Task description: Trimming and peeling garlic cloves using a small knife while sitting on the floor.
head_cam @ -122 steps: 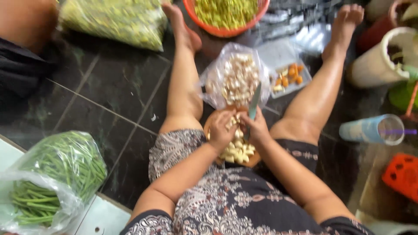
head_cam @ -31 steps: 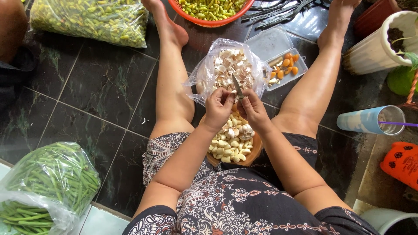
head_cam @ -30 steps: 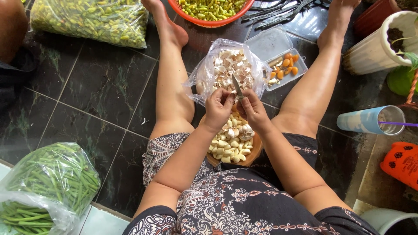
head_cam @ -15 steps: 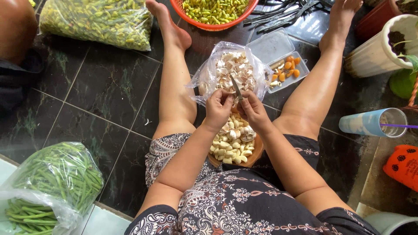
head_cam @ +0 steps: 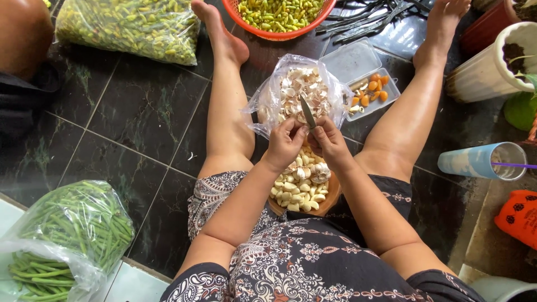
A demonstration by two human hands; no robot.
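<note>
I sit on a dark tiled floor with my legs spread. My right hand (head_cam: 328, 144) grips a small knife (head_cam: 307, 111), its blade pointing up and away from me. My left hand (head_cam: 285, 144) pinches a garlic clove right against the blade; the clove itself is mostly hidden by my fingers. Under both hands, on my lap, sits a wooden bowl (head_cam: 332, 197) heaped with peeled garlic cloves (head_cam: 297, 187). Just beyond my hands lies a clear plastic bag of garlic skins (head_cam: 299, 91).
An orange basket of yellow-green chillies (head_cam: 279, 14) stands by my left foot, beside a bag of chillies (head_cam: 131, 25). A clear tray with orange chillies (head_cam: 366, 89), a blue tumbler (head_cam: 484, 161), a white plant pot (head_cam: 492, 61), and bagged green beans (head_cam: 64, 235) surround me. Another person's knee (head_cam: 22, 33) is far left.
My hands have risen from inside the bowl to above its far rim. The knife now points upward between them, and the view has shifted slightly.
</note>
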